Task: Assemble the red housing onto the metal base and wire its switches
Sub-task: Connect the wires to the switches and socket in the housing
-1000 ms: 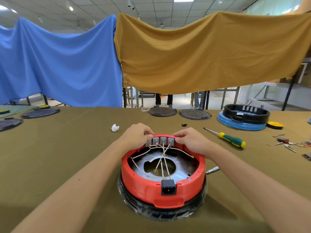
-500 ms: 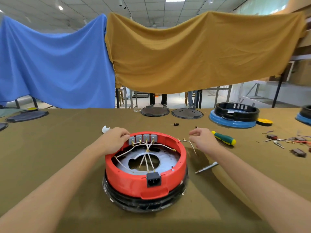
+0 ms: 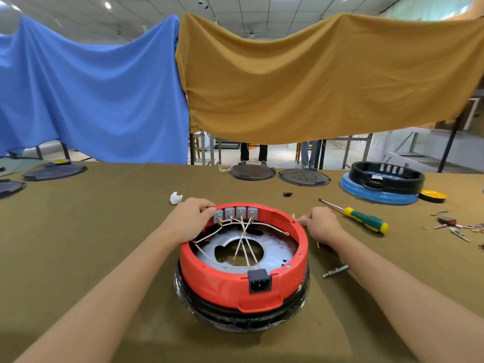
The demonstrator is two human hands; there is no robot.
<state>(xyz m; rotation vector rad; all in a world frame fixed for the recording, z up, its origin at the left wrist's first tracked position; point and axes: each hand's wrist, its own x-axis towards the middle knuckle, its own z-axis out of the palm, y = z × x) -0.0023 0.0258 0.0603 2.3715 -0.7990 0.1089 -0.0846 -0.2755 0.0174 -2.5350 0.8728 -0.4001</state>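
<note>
The red housing [image 3: 222, 281] sits on a round metal base [image 3: 275, 251] with a black ring under it, in the middle of the table. Several grey switches [image 3: 235, 213] line its far inner wall, with white wires [image 3: 242, 244] crossing down to the black power socket [image 3: 259, 280] at the front. My left hand [image 3: 191, 218] grips the housing's far left rim beside the switches. My right hand [image 3: 320, 222] rests on the table just right of the housing, pinching a loose white wire [image 3: 297, 218].
A green and yellow screwdriver [image 3: 364, 218] lies to the right. A small metal bit [image 3: 335, 271] lies near the housing. A black housing on a blue base [image 3: 379, 195], dark round plates [image 3: 303, 176], a white scrap [image 3: 175, 197] and loose connectors [image 3: 450, 224] surround the work area.
My right hand left the switches, picked up a loose wire on the table and has brought it back close to the housing's right rim. My left hand stays on the rim.
</note>
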